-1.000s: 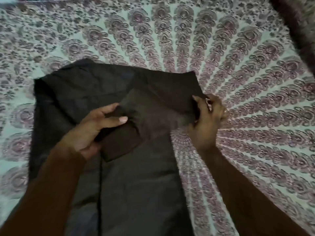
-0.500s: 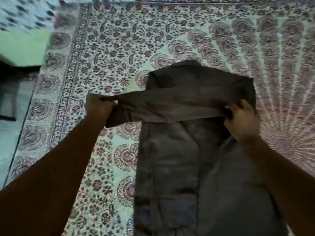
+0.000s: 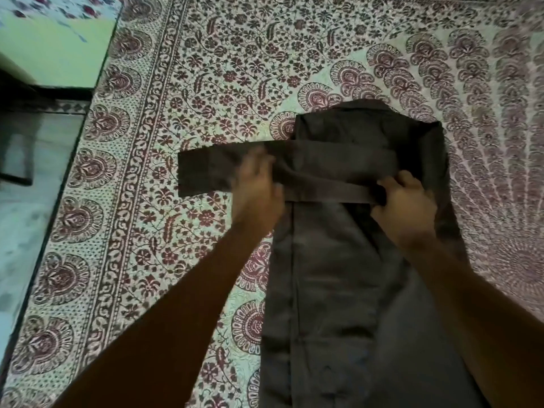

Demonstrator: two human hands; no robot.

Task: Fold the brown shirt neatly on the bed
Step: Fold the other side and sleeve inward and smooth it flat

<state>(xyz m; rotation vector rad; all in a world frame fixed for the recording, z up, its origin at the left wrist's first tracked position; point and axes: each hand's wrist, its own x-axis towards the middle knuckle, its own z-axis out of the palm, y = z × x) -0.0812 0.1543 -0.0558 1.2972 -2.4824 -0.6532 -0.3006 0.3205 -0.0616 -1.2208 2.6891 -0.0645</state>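
The brown shirt (image 3: pixel 338 275) lies lengthwise on the patterned bed sheet (image 3: pixel 182 92), collar end farthest from me. One sleeve (image 3: pixel 321 172) is stretched flat across its upper part, and the cuff end (image 3: pixel 200 175) reaches left onto the sheet. My left hand (image 3: pixel 259 187) is blurred and rests flat on the sleeve near the shirt's left edge, fingers apart. My right hand (image 3: pixel 403 201) pinches the sleeve at the shirt's right side, fingers curled around the fabric. My forearms hide part of the shirt's lower body.
The bed's left edge (image 3: pixel 59 178) runs diagonally down the left. Beyond it are pale floor (image 3: pixel 20 231) and a dark furniture leg (image 3: pixel 17 154). A green surface (image 3: pixel 56 51) sits at top left. Bare sheet surrounds the shirt on the left, far side and right.
The sleeve was held taut in the air between both hands; now it lies flat across the shirt. My left hand let go of the cuff and slid right along the sleeve.
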